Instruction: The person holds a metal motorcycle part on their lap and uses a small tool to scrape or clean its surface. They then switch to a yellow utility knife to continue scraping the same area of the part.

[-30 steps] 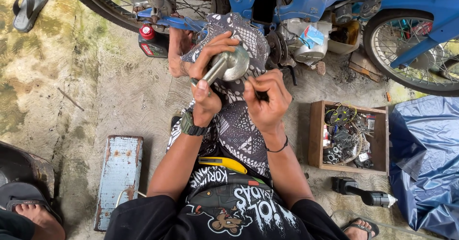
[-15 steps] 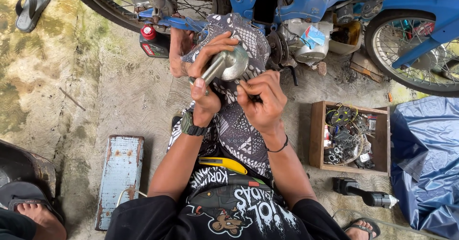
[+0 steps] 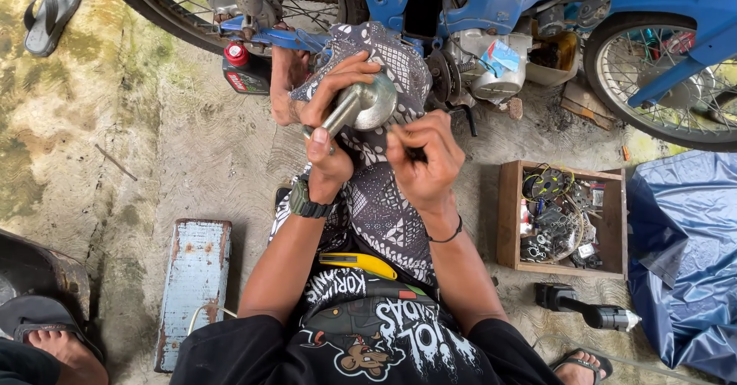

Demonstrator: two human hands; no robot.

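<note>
My left hand point(image 3: 332, 116) grips a shiny metal engine part point(image 3: 367, 102), a round head on a short rod, held above my patterned trousers. My right hand point(image 3: 424, 155) is closed around a small dark tool whose tip points toward the part; most of the tool is hidden in the fingers. A yellow-handled tool point(image 3: 359, 262) lies in my lap. The blue motorbike point(image 3: 491, 9) stands just beyond my knees.
A wooden box of small parts and wires point(image 3: 562, 218) sits on the right. A black tool point(image 3: 587, 310) lies below it, a blue tarp point(image 3: 687, 254) at far right. A rusty pale metal box point(image 3: 193, 281) is left, a red-capped oil bottle point(image 3: 244, 69) by the rear wheel.
My right hand has shifted slightly up and closer to the metal part. The left hand has kept its grip and barely moved.
</note>
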